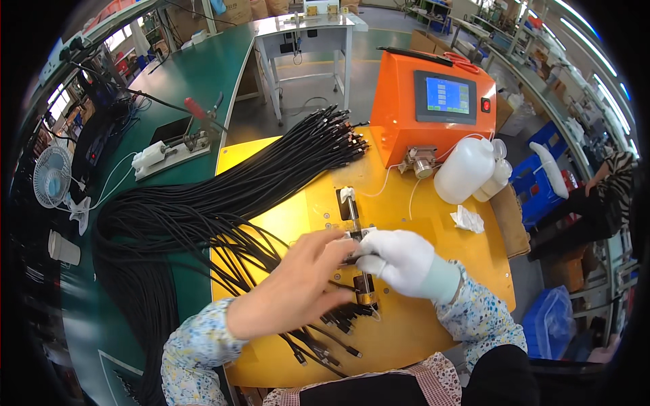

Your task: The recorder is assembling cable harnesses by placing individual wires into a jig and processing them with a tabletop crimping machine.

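My bare left hand (296, 284) reaches over a small metal fixture (352, 211) set in the yellow machine top (420, 331). Its thumb and fingers are spread apart, with the fingertips at the fixture's middle. From the right, my white-gloved right hand (401, 260) closes its fingers at the same spot; what they grip is hidden. A large bundle of black cables (223, 186) sweeps across from the left, its connector ends at the far side. More loose cable ends (325, 352) lie beneath and in front of my left hand.
An orange control box (406, 81) with a lit screen stands at the back right. Beside it are a white plastic bottle (464, 170) and crumpled tissue (467, 219). On the green table (196, 68) sit a toggle clamp (196, 135), a small fan (53, 176) and a cup (64, 247).
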Demonstrator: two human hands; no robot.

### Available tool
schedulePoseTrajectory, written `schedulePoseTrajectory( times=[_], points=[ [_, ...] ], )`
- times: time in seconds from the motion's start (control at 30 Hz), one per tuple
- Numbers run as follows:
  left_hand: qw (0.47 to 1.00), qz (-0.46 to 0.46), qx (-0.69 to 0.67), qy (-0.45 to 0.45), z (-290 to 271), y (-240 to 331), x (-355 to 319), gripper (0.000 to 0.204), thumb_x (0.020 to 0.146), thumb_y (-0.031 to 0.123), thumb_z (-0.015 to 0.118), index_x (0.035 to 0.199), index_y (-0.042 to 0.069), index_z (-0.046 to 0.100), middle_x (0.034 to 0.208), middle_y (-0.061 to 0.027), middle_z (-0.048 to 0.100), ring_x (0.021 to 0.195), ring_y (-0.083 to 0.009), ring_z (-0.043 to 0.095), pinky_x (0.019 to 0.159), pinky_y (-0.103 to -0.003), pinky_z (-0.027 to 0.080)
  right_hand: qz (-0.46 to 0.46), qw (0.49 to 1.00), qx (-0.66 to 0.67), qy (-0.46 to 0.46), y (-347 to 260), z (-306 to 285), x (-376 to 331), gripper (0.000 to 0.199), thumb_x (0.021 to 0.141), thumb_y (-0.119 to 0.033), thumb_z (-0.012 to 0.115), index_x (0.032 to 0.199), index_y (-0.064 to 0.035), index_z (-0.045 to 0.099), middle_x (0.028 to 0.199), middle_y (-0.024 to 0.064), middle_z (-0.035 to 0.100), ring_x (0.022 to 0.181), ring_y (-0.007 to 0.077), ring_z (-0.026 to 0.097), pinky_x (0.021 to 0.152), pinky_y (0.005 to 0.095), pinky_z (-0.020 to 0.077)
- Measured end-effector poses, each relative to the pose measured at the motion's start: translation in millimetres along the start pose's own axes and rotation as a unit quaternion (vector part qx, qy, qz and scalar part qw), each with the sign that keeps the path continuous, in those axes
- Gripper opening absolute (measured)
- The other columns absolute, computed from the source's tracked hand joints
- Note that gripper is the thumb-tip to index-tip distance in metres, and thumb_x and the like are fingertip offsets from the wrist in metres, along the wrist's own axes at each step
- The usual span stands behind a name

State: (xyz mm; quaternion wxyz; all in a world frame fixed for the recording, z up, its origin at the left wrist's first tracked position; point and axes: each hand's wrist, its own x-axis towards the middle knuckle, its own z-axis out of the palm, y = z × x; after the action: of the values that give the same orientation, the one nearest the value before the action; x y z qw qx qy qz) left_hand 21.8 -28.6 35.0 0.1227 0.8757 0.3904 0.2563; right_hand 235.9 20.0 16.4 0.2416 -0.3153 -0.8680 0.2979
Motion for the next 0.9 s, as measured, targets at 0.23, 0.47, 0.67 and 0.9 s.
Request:
schedulePoseTrajectory(
  times=[0.23, 0.47, 0.67, 0.9],
  points=[
    [0.937, -0.203, -0.284, 0.006, 35.8, -23.8, -0.2, 0.012, 0.091, 0.008, 0.063, 0.095, -0.003, 0.064, 0.071, -0.0028, 0.059, 0.064, -0.0068, 0.047, 0.058, -0.024, 0.043, 0.195, 0.956, 0.219, 0.026, 14.6, -3.1, -3.1, 0.012, 0.090, -0.010, 0.061, 0.094, 0.0015, 0.063, 0.077, 0.0049, 0.063, 0.072, 0.0085, 0.056, 0.066, 0.0261, 0.0474],
    [0.900, -0.243, -0.362, -0.004, 43.6, -26.1, -0.5, 0.017, 0.095, 0.012, 0.060, 0.092, -0.004, 0.061, 0.071, 0.0025, 0.056, 0.065, -0.0043, 0.044, 0.059, -0.021, 0.040, 0.171, 0.969, 0.176, 0.041, 11.3, 2.3, -0.9, 0.012, 0.091, -0.011, 0.061, 0.093, 0.0011, 0.063, 0.077, 0.0054, 0.063, 0.071, 0.0098, 0.057, 0.065, 0.0266, 0.0476],
    [0.920, -0.238, -0.312, 0.011, 48.9, -27.2, 1.0, 0.012, 0.092, 0.009, 0.061, 0.098, -0.001, 0.064, 0.074, -0.0016, 0.060, 0.066, -0.0065, 0.051, 0.060, -0.022, 0.043, 0.152, 0.974, 0.153, 0.065, 23.2, 12.8, -1.1, 0.010, 0.089, -0.011, 0.063, 0.091, -0.0009, 0.063, 0.077, 0.0067, 0.063, 0.070, 0.0144, 0.060, 0.065, 0.0289, 0.0482],
    [0.992, -0.034, 0.115, 0.046, 55.9, -34.4, -6.5, 0.043, 0.071, -0.002, 0.063, 0.114, 0.006, 0.065, 0.078, -0.0060, 0.051, 0.071, -0.0219, 0.053, 0.062, -0.032, 0.048, -0.020, 0.992, -0.115, 0.056, 40.4, 4.6, 8.6, 0.008, 0.082, -0.015, 0.064, 0.079, -0.0083, 0.062, 0.080, 0.0099, 0.060, 0.080, 0.0332, 0.060, 0.070, 0.0422, 0.0475]
  ],
)
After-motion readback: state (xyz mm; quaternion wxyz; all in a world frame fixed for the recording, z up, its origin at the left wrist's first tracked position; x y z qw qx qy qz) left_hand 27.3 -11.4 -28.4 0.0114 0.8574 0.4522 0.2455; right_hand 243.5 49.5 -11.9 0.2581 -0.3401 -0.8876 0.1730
